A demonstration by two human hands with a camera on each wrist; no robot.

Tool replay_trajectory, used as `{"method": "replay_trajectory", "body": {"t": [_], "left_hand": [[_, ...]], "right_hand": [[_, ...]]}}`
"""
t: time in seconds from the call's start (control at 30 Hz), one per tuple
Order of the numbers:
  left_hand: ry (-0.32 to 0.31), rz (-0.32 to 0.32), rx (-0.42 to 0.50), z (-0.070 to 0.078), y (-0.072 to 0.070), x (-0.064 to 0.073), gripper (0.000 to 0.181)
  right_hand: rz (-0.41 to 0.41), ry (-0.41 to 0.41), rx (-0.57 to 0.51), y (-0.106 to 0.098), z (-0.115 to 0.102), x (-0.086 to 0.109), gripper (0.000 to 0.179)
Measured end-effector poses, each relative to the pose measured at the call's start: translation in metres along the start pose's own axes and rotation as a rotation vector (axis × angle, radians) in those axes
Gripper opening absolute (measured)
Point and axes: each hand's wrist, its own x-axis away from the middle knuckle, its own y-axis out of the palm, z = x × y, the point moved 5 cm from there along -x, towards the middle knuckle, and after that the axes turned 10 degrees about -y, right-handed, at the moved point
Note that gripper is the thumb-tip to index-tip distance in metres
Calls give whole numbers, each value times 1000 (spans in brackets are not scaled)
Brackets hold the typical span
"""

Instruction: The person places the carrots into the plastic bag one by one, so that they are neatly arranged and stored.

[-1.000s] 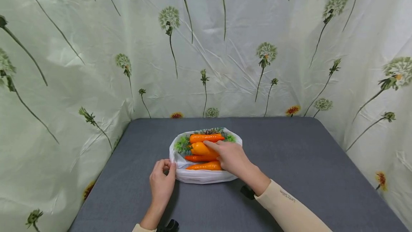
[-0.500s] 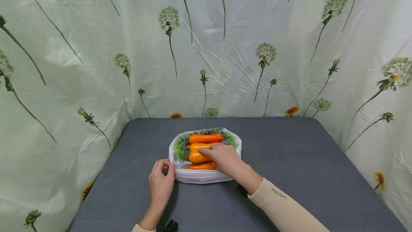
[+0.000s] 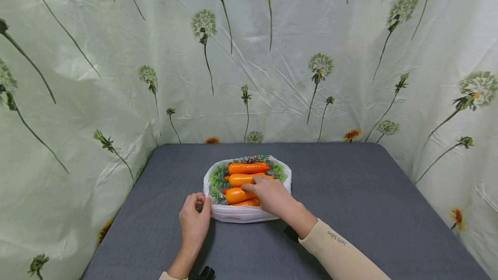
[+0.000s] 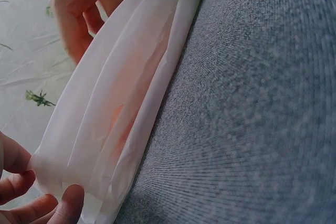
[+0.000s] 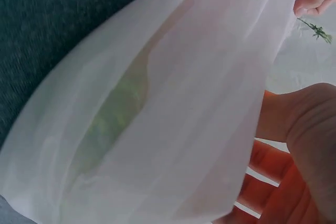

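A white, thin-walled bag (image 3: 245, 214) lies on the table with its mouth open upward. Several glossy orange carrots lie side by side in it, among feathery greenery (image 3: 218, 176). My left hand (image 3: 194, 217) pinches the bag's left rim; in the left wrist view its thumb (image 4: 71, 203) is against the outer wall. My right hand (image 3: 274, 193) reaches in over the right side and holds a carrot (image 3: 235, 195) near the front, its fingertips on top. The frontmost carrot (image 3: 249, 202) is partly covered. In the right wrist view the bag wall hides my right fingertips.
The bag stands on a dark grey table (image 3: 342, 193). Behind and beside the table hangs a pale curtain (image 3: 272, 77) printed with dandelions. A black strap (image 3: 292, 233) is at my right wrist.
My right hand has moved slightly left, drawing a carrot toward the bag's near side; another orange carrot now shows behind it. My left hand keeps its place at the rim.
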Motion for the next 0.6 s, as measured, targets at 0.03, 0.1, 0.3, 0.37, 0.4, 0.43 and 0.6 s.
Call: {"method": "replay_trajectory", "body": {"t": [0.03,0.1,0.3,0.37,0.4,0.43,0.6], "left_hand": [[-1,-1,-1,0,0,0,12],[-2,-4,-4,0,0,1,12],[5,-8,-10,1,0,1,11],[4,-8,-14,1,1,1,11],[3,-7,-14,1,0,1,11],[-2,-6,-11,0,0,1,11],[14,31,-13,2,-4,1,11]], "right_hand": [[-1,2,-1,1,0,1,46],[4,4,-4,2,0,2,44],[46,12,-22,-2,1,7,33],[65,14,-34,-6,2,9,29],[76,14,-41,-7,3,10,27],[85,13,-44,-9,4,11,26],[112,35,-41,-19,7,17,26]]}}
